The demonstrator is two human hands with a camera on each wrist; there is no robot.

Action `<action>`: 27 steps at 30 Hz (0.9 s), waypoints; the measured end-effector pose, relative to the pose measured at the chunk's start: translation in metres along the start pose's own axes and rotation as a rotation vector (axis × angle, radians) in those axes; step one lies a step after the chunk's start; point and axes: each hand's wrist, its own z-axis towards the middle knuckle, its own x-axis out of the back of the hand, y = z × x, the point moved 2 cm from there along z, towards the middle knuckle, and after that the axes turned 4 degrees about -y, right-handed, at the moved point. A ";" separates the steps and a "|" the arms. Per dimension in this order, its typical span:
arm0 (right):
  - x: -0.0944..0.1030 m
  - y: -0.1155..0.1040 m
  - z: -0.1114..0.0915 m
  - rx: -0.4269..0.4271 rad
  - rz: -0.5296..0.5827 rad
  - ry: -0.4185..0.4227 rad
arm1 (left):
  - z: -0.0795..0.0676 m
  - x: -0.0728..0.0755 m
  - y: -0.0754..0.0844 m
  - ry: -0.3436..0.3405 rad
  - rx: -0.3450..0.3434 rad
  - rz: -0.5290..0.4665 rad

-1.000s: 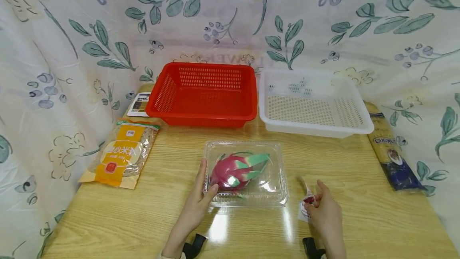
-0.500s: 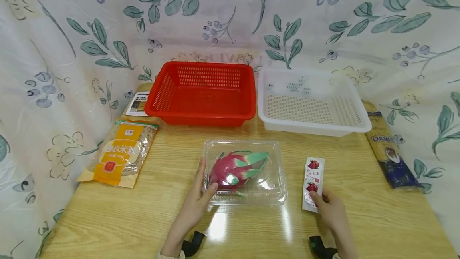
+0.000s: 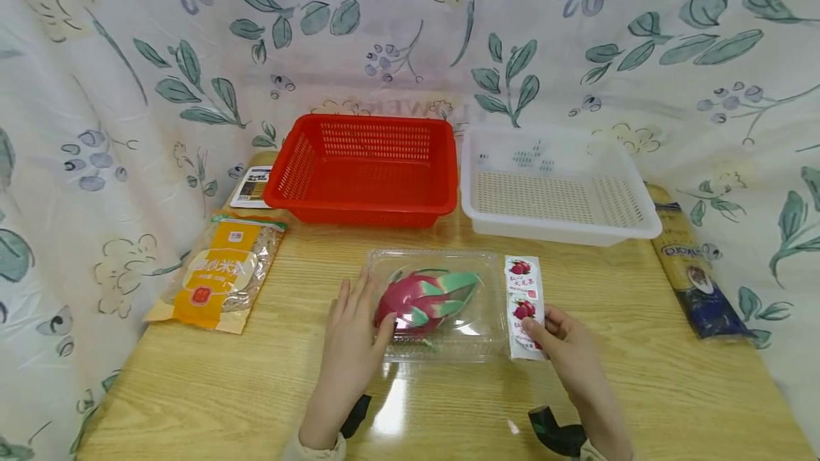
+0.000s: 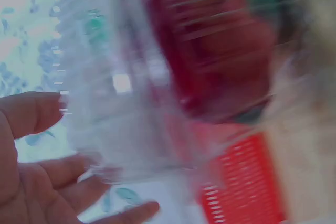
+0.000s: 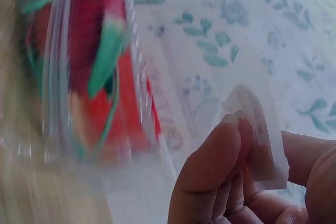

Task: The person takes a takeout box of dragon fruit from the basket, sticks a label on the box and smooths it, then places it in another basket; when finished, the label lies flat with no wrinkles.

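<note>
Label strip (image 3: 522,279), part-covered by right thumb; wrist views blurred. Left hand (image 3: 352,340): fingers spread, touching clear box (image 3: 477,348), dragon fruit (image 3: 423,297) inside. Right hand (image 3: 570,351): pinching strip beside box.

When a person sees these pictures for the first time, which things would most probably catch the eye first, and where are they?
Probably the pink-and-green dragon fruit inside the clear plastic box, in the middle of the table. Next might come the bright red basket behind it, beside the white one. Just right of the box, the right hand holds a strip of dragon-fruit labels.
</note>
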 end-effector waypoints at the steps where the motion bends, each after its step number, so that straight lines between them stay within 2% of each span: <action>1: -0.005 -0.002 0.000 0.020 0.007 -0.022 | 0.001 0.002 0.005 0.026 -0.043 0.044; 4: -0.021 -0.006 -0.002 0.070 0.031 -0.101 | 0.003 0.006 0.020 0.085 -0.184 0.117; 8: -0.041 -0.008 -0.005 0.111 0.052 -0.211 | 0.005 0.006 0.040 0.151 -0.362 0.125; 11: -0.056 -0.011 -0.007 0.137 0.067 -0.265 | 0.007 0.002 0.052 0.190 -0.436 0.129; 14: -0.067 -0.012 -0.009 0.136 0.091 -0.270 | 0.008 -0.004 0.059 0.222 -0.450 0.137; 20: -0.075 -0.010 -0.009 0.136 0.139 -0.233 | 0.010 -0.012 0.063 0.289 -0.417 0.096; 27: -0.077 -0.009 -0.008 0.136 0.132 -0.153 | 0.012 -0.018 0.064 0.298 -0.405 -0.013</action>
